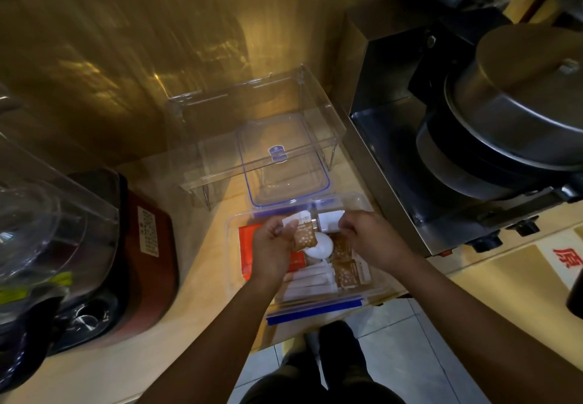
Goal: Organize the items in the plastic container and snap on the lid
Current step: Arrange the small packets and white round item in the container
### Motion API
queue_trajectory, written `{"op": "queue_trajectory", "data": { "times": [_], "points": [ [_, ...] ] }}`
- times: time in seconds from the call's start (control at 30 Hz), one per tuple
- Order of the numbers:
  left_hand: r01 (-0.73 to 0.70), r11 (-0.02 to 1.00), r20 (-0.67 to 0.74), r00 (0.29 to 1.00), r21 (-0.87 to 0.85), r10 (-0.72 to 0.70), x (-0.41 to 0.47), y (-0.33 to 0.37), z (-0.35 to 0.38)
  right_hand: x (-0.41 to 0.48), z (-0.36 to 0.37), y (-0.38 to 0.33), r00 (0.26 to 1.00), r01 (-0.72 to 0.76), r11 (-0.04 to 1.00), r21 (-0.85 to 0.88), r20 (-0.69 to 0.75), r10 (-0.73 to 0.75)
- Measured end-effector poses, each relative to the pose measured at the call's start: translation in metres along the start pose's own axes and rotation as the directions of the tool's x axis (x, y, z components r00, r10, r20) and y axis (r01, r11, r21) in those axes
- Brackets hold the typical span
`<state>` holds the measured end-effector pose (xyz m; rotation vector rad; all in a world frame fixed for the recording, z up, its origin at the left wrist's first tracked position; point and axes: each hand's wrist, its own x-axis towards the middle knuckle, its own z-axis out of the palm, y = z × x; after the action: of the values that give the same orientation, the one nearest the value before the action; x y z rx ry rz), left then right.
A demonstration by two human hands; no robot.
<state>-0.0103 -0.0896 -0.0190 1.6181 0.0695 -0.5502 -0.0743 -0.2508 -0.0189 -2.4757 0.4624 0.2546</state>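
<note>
A clear plastic container (362, 301) with blue clips sits at the counter's front edge. Inside lie a red packet (247, 236), white sachets (310, 280), brown sachets (347, 272) and a round white item (320, 246). My left hand (273, 246) is over the container's left side, gripping a brown sachet (304, 236) and a white slip. My right hand (367, 234) is over the far right part, fingers pinched on something white; what it holds is partly hidden. The clear lid (284, 157) with a blue rim lies just behind the container, partly under a clear stand.
A clear acrylic stand (252, 100) rises behind the lid. A red and black appliance (148, 246) stands on the left with clear jugs (34, 220) beside it. A steel machine (473, 138) holding a large pot is on the right. Tiled floor (410, 356) lies below the counter edge.
</note>
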Motion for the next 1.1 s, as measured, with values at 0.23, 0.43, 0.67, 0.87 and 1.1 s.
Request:
{"op": "queue_trajectory", "data": {
  "times": [0.23,0.43,0.67,0.87,1.1],
  "points": [
    [0.131,0.989,0.019,0.991,-0.063,-0.131,-0.005,-0.003,0.003,-0.001,0.039,-0.003,0.957,-0.09,0.979,-0.183,0.255,0.136],
    [0.156,0.986,0.024,0.988,-0.058,-0.155,-0.009,-0.003,0.0,0.006,0.053,-0.001,0.978,-0.104,0.916,-0.388,0.126,0.164],
    [0.143,0.989,0.033,0.989,-0.046,-0.141,-0.011,-0.008,-0.002,0.015,0.043,-0.006,0.928,-0.162,0.939,-0.304,0.276,0.25],
    [0.114,0.991,0.033,0.993,-0.075,-0.111,-0.012,-0.006,-0.005,0.005,0.012,-0.021,0.919,-0.031,0.961,-0.274,0.37,0.135],
    [0.104,0.988,0.026,0.994,-0.11,-0.102,-0.008,0.0,-0.008,0.001,-0.034,-0.028,0.955,-0.091,0.975,0.203,0.296,0.028]
  ]
}}
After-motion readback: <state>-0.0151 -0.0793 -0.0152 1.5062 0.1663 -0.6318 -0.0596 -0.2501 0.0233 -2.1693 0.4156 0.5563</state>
